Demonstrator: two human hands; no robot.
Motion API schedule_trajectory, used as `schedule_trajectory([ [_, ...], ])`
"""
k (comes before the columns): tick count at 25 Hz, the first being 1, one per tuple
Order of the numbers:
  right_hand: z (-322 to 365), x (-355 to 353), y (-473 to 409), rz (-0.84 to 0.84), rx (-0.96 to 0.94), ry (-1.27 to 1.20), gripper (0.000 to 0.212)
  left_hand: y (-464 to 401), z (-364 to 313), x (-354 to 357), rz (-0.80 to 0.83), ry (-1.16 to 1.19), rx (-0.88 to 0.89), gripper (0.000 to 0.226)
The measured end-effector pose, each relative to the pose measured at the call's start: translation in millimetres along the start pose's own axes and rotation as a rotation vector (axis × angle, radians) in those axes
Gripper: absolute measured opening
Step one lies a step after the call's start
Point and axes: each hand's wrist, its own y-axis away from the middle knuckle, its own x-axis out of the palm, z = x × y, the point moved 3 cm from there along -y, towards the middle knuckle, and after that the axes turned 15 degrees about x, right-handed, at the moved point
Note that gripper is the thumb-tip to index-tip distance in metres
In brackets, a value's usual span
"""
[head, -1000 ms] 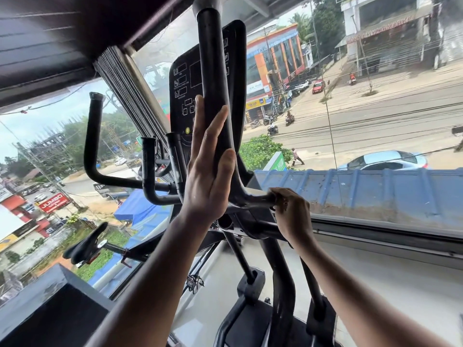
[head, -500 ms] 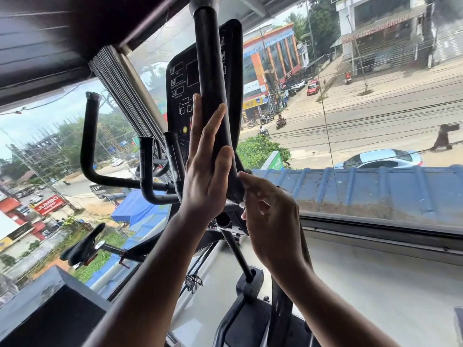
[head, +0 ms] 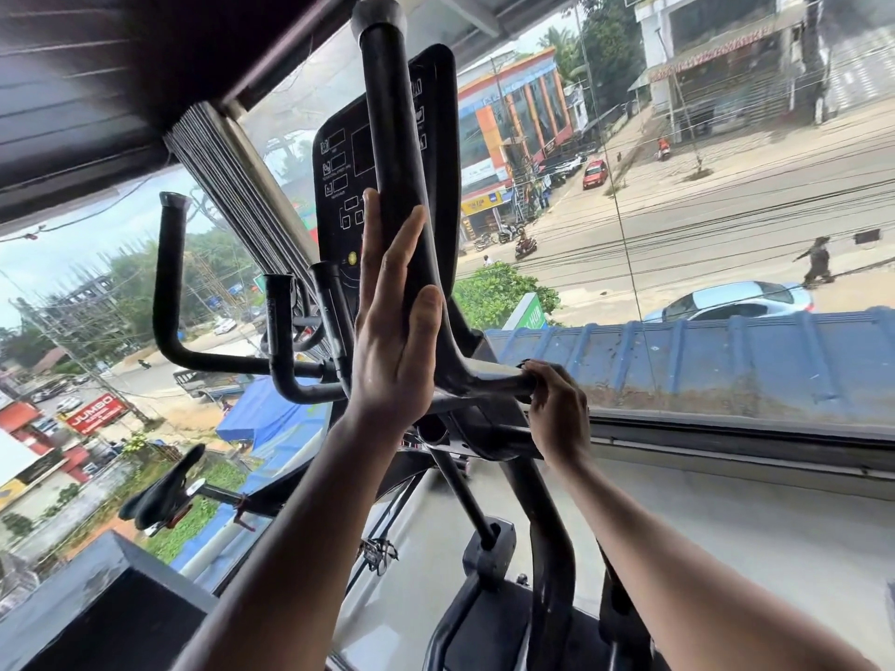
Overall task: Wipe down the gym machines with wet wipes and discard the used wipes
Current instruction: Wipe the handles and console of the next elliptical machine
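A black elliptical machine stands at a window. Its console (head: 339, 176) sits behind the tall right handlebar (head: 392, 113). My left hand (head: 392, 341) lies flat against this upright bar, fingers straight up behind it and thumb across its front. My right hand (head: 562, 414) grips the horizontal lower stretch of the same bar (head: 489, 375) near its right end, fingers curled over the top. No wipe shows in either hand; anything under the right palm is hidden.
The left handlebar (head: 167, 283) and shorter inner grips (head: 281, 331) stick up left of the console. An exercise bike saddle (head: 160, 491) is at the lower left, above a dark box (head: 97, 612). The machine's frame (head: 547, 549) and window sill (head: 726, 438) lie below and to the right.
My right hand slid in along the horizontal bar toward my left hand, then back out to the right end. My left hand stayed flat on the upright bar.
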Motion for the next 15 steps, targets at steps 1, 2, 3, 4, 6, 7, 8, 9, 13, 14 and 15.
schedule_trajectory([
  [1, -2, 0, 0, -0.004, 0.039, -0.008, 0.041, 0, 1, 0, -0.001, -0.004, 0.004, 0.052],
  [2, -1, -1, 1, -0.017, 0.087, -0.033, 0.037, -1, 1, -1, 0.001, -0.003, 0.007, 0.052],
  [3, -2, -3, 4, -0.041, 0.132, -0.075, 0.03, -2, 0, -1, 0.001, 0.001, 0.006, 0.053],
  [4, -2, -5, 8, -0.068, 0.196, -0.135, 0.023, -1, -2, -1, 0.003, 0.006, 0.0, 0.053],
  [6, -7, -4, 15, -0.082, 0.415, -0.364, 0.016, 0, 0, -3, 0.026, 0.001, 0.018, 0.052],
  [7, -8, 2, 19, -0.066, 0.54, -0.523, 0.015, -2, 3, -9, 0.059, -0.021, 0.059, 0.052],
  [8, -9, 7, 21, -0.061, 0.641, -0.646, 0.018, -5, 10, -16, 0.114, -0.081, 0.121, 0.054],
  [9, -10, 11, 21, -0.073, 0.709, -0.715, 0.021, -10, 19, -22, 0.19, -0.168, 0.194, 0.059],
  [13, -5, 17, 27, -0.111, 0.779, -0.877, 0.019, -50, 54, -42, 0.378, -0.323, 0.463, 0.08],
  [14, -4, 19, 30, -0.109, 0.772, -0.914, 0.018, -58, 59, -41, 0.385, -0.301, 0.489, 0.084],
  [15, -3, 20, 33, -0.109, 0.763, -0.945, 0.017, -66, 64, -37, 0.385, -0.272, 0.505, 0.086],
])
